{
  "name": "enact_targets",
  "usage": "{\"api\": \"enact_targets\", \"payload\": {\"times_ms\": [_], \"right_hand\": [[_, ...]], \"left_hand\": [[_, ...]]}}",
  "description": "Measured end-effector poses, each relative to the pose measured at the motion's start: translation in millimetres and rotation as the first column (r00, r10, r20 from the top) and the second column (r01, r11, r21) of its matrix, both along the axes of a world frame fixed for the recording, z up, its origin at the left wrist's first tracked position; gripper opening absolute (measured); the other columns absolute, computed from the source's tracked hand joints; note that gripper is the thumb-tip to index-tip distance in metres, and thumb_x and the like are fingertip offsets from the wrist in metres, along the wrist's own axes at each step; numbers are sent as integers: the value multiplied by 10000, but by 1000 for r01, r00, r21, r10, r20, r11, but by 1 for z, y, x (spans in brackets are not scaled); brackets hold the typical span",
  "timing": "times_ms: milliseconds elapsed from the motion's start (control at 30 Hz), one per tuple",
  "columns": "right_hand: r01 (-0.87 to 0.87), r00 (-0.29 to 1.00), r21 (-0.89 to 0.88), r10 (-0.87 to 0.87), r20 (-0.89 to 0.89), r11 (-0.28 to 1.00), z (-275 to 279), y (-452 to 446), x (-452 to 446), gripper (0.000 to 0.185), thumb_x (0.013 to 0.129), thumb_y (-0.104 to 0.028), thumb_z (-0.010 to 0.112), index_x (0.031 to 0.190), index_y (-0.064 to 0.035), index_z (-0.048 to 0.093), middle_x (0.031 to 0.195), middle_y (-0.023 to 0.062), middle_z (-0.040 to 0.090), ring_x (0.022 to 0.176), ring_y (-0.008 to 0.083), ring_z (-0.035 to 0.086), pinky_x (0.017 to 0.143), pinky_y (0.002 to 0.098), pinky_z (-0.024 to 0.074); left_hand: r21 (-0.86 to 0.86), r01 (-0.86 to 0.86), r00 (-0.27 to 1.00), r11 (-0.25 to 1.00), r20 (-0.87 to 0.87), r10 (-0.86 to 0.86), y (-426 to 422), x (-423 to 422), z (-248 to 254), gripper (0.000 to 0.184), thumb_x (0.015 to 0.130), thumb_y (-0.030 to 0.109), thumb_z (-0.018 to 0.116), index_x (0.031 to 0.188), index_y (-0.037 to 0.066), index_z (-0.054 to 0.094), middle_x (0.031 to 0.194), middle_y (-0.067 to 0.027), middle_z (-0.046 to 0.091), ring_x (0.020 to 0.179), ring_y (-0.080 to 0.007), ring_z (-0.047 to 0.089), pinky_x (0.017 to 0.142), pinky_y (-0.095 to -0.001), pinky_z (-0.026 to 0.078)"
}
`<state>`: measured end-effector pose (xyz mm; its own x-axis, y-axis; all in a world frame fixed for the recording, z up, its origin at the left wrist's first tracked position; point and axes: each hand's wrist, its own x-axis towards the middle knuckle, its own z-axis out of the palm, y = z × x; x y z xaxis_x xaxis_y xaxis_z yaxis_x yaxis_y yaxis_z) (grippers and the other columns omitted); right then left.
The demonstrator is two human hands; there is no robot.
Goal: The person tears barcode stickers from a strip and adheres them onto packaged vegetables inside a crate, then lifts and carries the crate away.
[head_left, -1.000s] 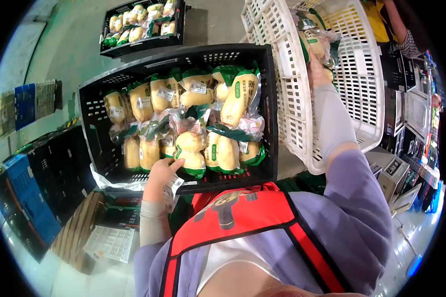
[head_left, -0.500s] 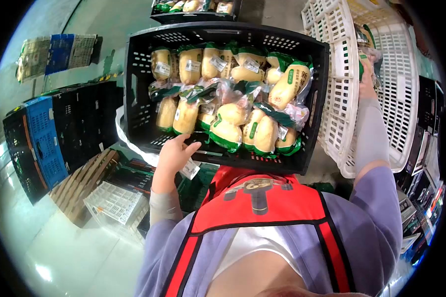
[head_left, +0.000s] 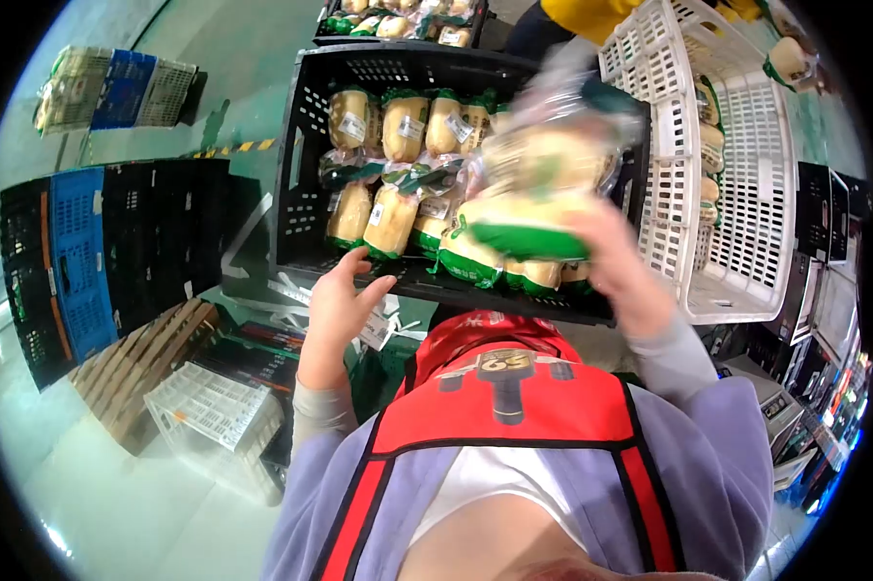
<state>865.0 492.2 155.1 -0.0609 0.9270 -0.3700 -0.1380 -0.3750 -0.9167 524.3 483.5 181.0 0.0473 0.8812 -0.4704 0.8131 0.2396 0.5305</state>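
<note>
My right hand (head_left: pixel 622 266), blurred by motion, grips a clear-and-green bag of pale, oblong vegetables (head_left: pixel 538 179) over the right half of a black crate (head_left: pixel 436 66). Several similar bags (head_left: pixel 404 126) lie in rows inside that crate, some with white labels; the held bag hides part of the rows. At the crate's front left edge is my left hand (head_left: pixel 338 305), its fingers apart and nothing in it. A white slatted basket (head_left: pixel 737 308) stands to the right, with several bags (head_left: pixel 709 150) along its inner left side.
Beyond the crate, another black crate (head_left: pixel 359 41) holds similar bags. A person in yellow (head_left: pixel 591 15) is at the top. Stacked black and blue crates (head_left: pixel 76 261), a wooden pallet (head_left: pixel 141 373) and a white basket (head_left: pixel 214 407) stand at left.
My right hand has come from inside the white basket leftward to the black crate, carrying a bag. The left hand stays near the crate's front edge. A person in yellow has appeared.
</note>
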Motion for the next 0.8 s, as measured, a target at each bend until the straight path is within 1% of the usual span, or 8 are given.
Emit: {"api": "enact_targets", "payload": {"times_ms": [33, 267, 467, 567, 633, 667, 700, 800], "right_hand": [[-103, 977, -188, 63, -204, 977, -14, -1, -37, 338, 778, -178, 617, 1034, 38, 569, 972, 103, 614, 855, 174, 585, 782, 279, 457], [-313, 775, -395, 473, 420, 864, -93, 4, -136, 777, 659, -656, 563, 889, 85, 602, 858, 243, 628, 819, 340, 628, 728, 383, 490], [-650, 558, -176, 621, 550, 740, -22, 9, -74, 495, 765, -454, 575, 1025, -34, 603, 930, 208, 619, 847, 358, 601, 746, 414, 477], [-370, 845, 161, 259, 467, 915, 41, 23, 27, 346, 769, -66, 650, 1105, -37, 576, 912, 53, 647, 767, 92, 594, 702, 241, 489], [285, 952, 273, -305, 35, 919, 44, 35, 117, 158, 864, -105, 518, 977, -34, 602, 907, 44, 615, 769, 109, 573, 726, 228, 457], [73, 574, 360, -334, 747, 930, 50, 44, 173, 150, 825, -96, 571, 956, -30, 601, 857, 15, 613, 730, 121, 564, 650, 256, 456], [684, 551, 228, -696, 461, 693, 33, 54, 219, 156, 839, -154, 560, 893, -15, 605, 753, 10, 582, 670, 95, 529, 592, 241, 431], [845, 389, -174, -357, 849, 506, -48, 33, 356, 408, 837, -414, 547, 990, -37, 575, 799, 57, 590, 623, 139, 519, 491, 278, 407]], "left_hand": [[81, 34, 999, 996, 4, -34, 1, 2, -1, 541, 708, 307, 707, 1133, 17, 539, 940, -170, 637, 864, -326, 609, 738, -371, 473], [205, 220, 975, 954, -42, -216, 20, 28, -19, 621, 744, 354, 663, 1235, 42, 446, 1044, -195, 592, 895, -359, 585, 744, -409, 469], [43, 407, 905, 912, -156, -396, 25, 45, -49, 511, 732, 376, 670, 1142, 94, 556, 1099, -146, 585, 912, -331, 591, 750, -393, 480], [62, 398, 914, 916, -116, -389, 27, 44, -48, 483, 707, 370, 696, 1079, 77, 601, 1125, -137, 579, 929, -326, 589, 770, -382, 479], [23, 400, 908, 916, -145, -393, 29, 47, -45, 487, 719, 346, 689, 1103, 64, 588, 1130, -149, 574, 956, -327, 578, 790, -381, 471], [22, 399, 908, 917, -147, -391, 28, 48, -45, 483, 724, 335, 686, 1107, 58, 584, 1132, -153, 572, 966, -328, 574, 799, -381, 468], [11, 387, 913, 922, -142, -382, 27, 49, -44, 472, 734, 311, 677, 1115, 50, 579, 1128, -166, 570, 987, -328, 565, 811, -381, 460], [-52, 325, 928, 944, -175, -329, 26, 60, -31, 468, 736, 301, 673, 1119, 49, 576, 1122, -174, 571, 991, -331, 562, 812, -380, 457]]}}
